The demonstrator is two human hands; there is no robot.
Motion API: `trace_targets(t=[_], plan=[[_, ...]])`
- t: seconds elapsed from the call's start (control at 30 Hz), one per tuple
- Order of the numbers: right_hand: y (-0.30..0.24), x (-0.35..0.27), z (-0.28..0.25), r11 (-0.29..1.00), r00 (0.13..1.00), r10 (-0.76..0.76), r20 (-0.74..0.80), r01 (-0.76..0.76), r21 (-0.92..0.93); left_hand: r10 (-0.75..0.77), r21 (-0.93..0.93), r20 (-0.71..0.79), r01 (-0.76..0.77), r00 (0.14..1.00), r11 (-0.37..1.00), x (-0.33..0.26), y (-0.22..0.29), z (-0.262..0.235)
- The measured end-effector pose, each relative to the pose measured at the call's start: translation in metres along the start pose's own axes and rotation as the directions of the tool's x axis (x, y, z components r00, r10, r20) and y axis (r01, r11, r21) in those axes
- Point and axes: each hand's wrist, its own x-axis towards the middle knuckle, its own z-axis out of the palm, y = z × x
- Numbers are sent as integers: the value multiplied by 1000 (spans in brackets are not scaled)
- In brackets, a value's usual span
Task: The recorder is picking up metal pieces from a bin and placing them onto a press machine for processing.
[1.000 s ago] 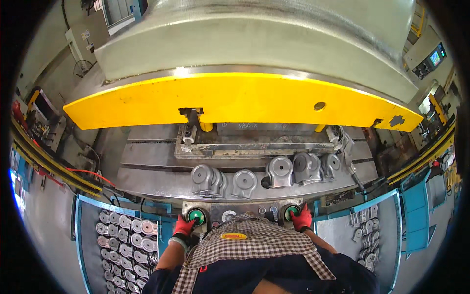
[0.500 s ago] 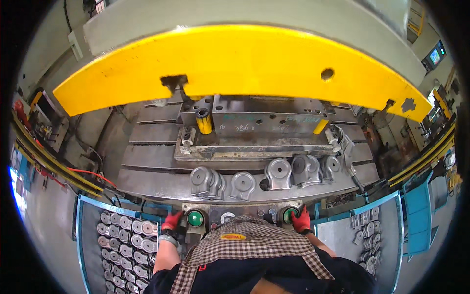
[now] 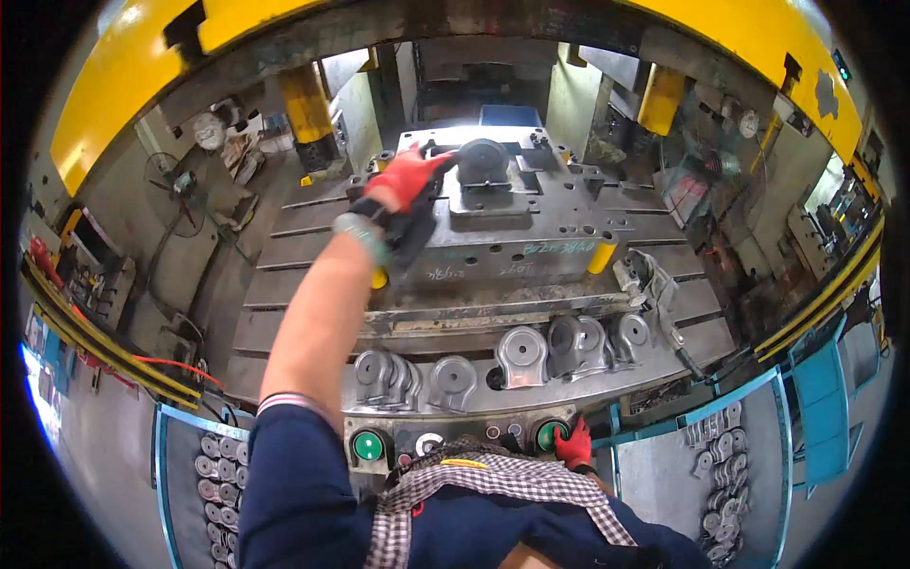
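Observation:
My left hand (image 3: 406,178), in a red glove with dark fingertips, reaches far forward over the press die (image 3: 559,220). Its fingers are stretched apart beside a round-topped metal part (image 3: 483,163) on top of the die. Whether the fingertips touch that part is blurred. Below the wrist is a dark shape I cannot make out. My right hand (image 3: 573,444), also red-gloved, lies with fingers apart at the right green button (image 3: 550,436) on the control panel. The left green button (image 3: 368,445) has no hand on it.
Several formed metal parts (image 3: 453,383) stand along the press bed's front edge. Bins with stacked parts flank me, a left bin (image 3: 163,484) and a right bin (image 3: 777,446). A rag and tool (image 3: 654,284) lie at the bed's right. The yellow press beam (image 3: 123,104) hangs overhead.
My left hand has left the area by the left button and gone forward over the die. My right hand stays by its button. The yellow beam appears higher, exposing the die top.

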Motion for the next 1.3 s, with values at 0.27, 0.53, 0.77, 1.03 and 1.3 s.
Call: trace_targets(t=[0.27, 0.53, 0.77, 1.03, 1.3], plan=[[15, -2, 9, 999, 998, -26, -54, 27, 19, -516, 362, -31, 491, 856, 792, 54, 80, 125], [15, -4, 4, 996, 1000, 6, -2, -6, 84, -532, 377, -91, 524, 842, 764, 63, 93, 141], [16, 1, 7, 996, 998, -47, -29, 49, 74, -33, -138, -97, 19, 995, 990, 44, 34, 95], [16, 3, 2, 998, 1000, -19, 4, 19, 56, -13, -728, 348, 279, 937, 627, -171, 61, 41], [-39, -2, -58, 814, 822, -548, -157, 567, 127, -255, -120, 316, 305, 914, 945, -288, -4, 122]])
